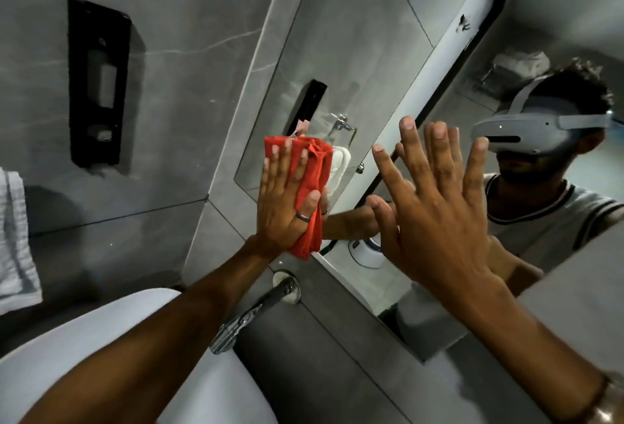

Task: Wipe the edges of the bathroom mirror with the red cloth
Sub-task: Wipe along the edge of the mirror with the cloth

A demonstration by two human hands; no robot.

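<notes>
The bathroom mirror (364, 62) hangs on the grey tiled wall and runs tilted across the view. My left hand (283, 200), with a ring on the thumb, lies flat on the folded red cloth (315, 170) and presses it against the mirror's left edge near the lower corner. The cloth covers that part of the edge. My right hand (435, 207) is spread flat against the glass to the right, fingers apart, holding nothing. Both hands' reflections show in the glass.
A chrome tap (250, 312) juts from the wall below the cloth, over a white basin (87, 349). A black recessed fixture (98, 82) sits in the wall at left. A white towel (15, 241) hangs at the far left. A person's reflection fills the mirror's right.
</notes>
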